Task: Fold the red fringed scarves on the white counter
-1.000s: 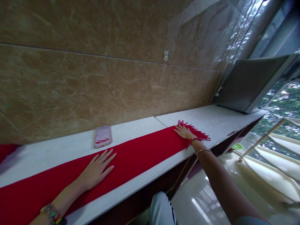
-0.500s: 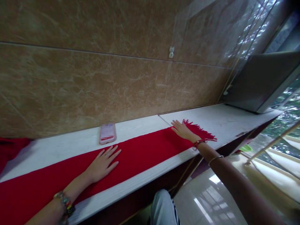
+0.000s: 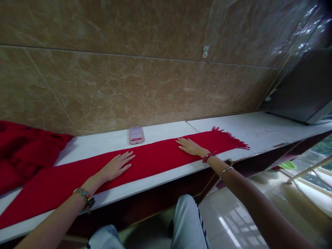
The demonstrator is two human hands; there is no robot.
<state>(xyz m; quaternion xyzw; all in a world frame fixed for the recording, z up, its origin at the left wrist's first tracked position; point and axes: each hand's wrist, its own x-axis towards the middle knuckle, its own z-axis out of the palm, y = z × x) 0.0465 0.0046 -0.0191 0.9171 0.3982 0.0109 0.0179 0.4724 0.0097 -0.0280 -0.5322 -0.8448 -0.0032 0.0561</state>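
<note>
A long red scarf [image 3: 155, 159] lies flat along a narrow white counter, its fringed end pointing right. My left hand [image 3: 116, 167] rests palm down on the scarf's middle stretch, fingers stretched out, a ring on one finger. Farther right, my right hand [image 3: 190, 147] is also laid flat on the cloth, fingers extended, a short way from the fringe. Neither hand grips anything. At the far left the scarf runs beside a bunched heap of red cloth [image 3: 28, 152]; whether the two are joined I cannot tell.
A phone [image 3: 136, 135] lies on the white counter [image 3: 166, 129] against the brown tiled wall [image 3: 129, 90]. A large dark grey box-shaped object [image 3: 303, 86] stands at the counter's right end. My knees are below the front edge, and a green basin [image 3: 287, 165] sits lower right.
My right hand has slid left along the scarf, away from the fringe and closer to my left hand. The view has shifted left, showing more of the red heap.
</note>
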